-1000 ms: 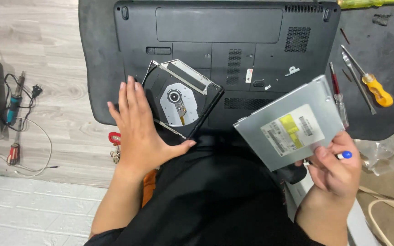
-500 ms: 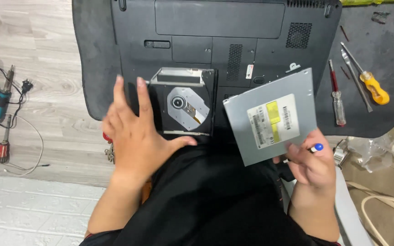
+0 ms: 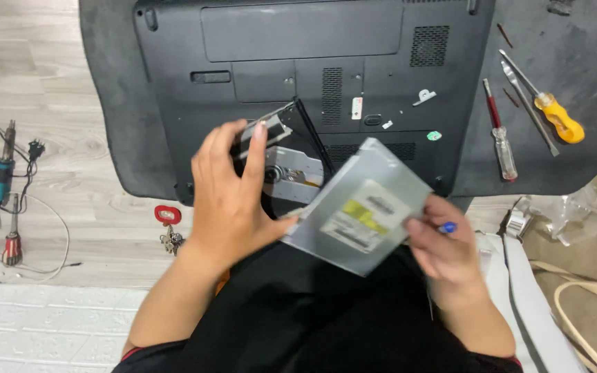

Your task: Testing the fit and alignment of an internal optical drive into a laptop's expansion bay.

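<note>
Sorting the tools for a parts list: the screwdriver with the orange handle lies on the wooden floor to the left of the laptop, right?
Not quite. The head view shows the orange-handled screwdriver on the dark mat to the right of the laptop, not on the wooden floor to its left.

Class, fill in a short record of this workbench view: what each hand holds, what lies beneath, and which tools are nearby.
Left hand: grips an open optical drive, tilted
Right hand: holds a silver drive, label up, plus a blue-tipped tool
Beneath: upturned black laptop on a dark mat
Tools on mat: red screwdriver, yellow-handled screwdriver
</note>
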